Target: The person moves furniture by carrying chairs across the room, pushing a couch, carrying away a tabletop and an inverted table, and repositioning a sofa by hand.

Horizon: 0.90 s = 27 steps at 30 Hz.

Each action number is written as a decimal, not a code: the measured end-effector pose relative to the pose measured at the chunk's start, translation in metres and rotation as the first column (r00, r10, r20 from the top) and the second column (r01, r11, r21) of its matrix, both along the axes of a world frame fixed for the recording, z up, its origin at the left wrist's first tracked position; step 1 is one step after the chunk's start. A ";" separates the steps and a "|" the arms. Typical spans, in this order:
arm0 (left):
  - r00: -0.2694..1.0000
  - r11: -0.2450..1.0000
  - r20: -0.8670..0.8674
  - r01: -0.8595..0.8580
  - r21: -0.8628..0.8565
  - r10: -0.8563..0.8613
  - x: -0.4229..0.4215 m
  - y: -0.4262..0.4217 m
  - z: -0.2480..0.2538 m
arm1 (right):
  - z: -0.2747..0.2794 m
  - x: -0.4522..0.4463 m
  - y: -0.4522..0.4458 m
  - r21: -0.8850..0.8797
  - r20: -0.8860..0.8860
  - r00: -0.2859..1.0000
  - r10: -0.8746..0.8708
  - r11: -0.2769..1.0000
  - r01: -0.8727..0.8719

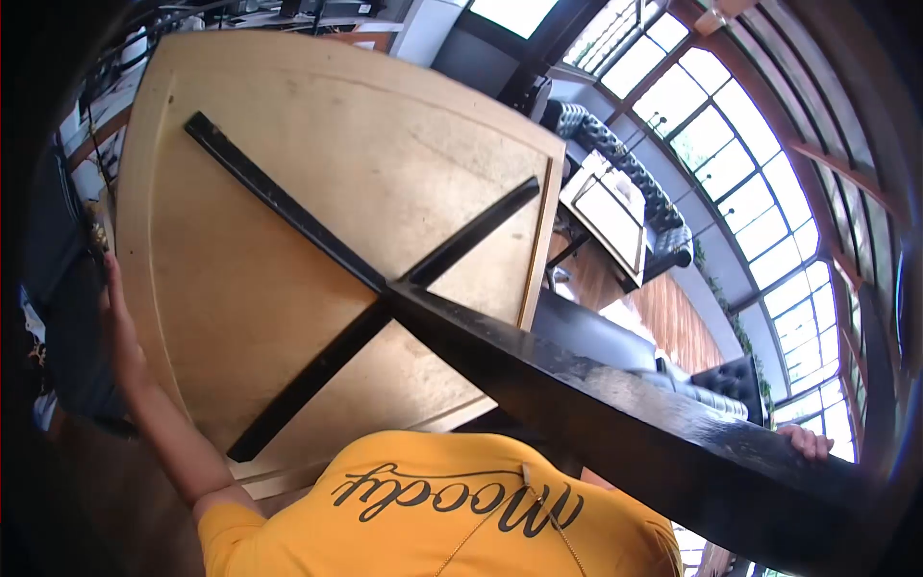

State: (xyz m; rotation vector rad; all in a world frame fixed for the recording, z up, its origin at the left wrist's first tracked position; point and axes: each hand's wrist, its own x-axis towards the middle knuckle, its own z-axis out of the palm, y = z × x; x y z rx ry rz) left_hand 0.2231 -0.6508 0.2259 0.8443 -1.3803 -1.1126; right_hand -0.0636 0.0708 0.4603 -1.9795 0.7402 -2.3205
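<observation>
A table is tipped on its side in front of me, with the underside of its wooden top (279, 240) facing me. Black cross-shaped braces (312, 377) run over that underside. From their meeting point a thick black post (615, 409) comes toward the lower right. At the top's left edge, my left hand (120, 337) holds the rim, its fingers partly hidden behind it. Fingers of my right hand (806, 441) curl over the far end of the post, while the rest of that hand is hidden behind it.
Beyond the tabletop on the right stand another table (608, 213) and a tufted dark sofa (635, 168), with a tufted seat (726, 385) nearer. Tall paned windows (735, 173) line the right side. Cluttered dark items (77, 279) lie at the left.
</observation>
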 end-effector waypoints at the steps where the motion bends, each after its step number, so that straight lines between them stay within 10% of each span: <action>1: 1.000 1.000 -0.012 -0.014 0.002 0.014 0.000 0.000 -0.002 | 0.003 -0.007 -0.007 0.007 -0.004 1.000 0.014 1.000 -0.014; 20: 0.946 0.978 0.304 -0.158 0.136 0.111 -0.031 0.055 -0.009 | 0.005 -0.135 -0.192 0.208 0.117 0.984 0.133 0.966 -0.156; 27: 0.989 0.968 0.138 0.016 0.249 -0.051 -0.038 0.063 -0.020 | -0.027 -0.167 -0.225 0.148 0.249 0.950 0.190 0.962 -0.231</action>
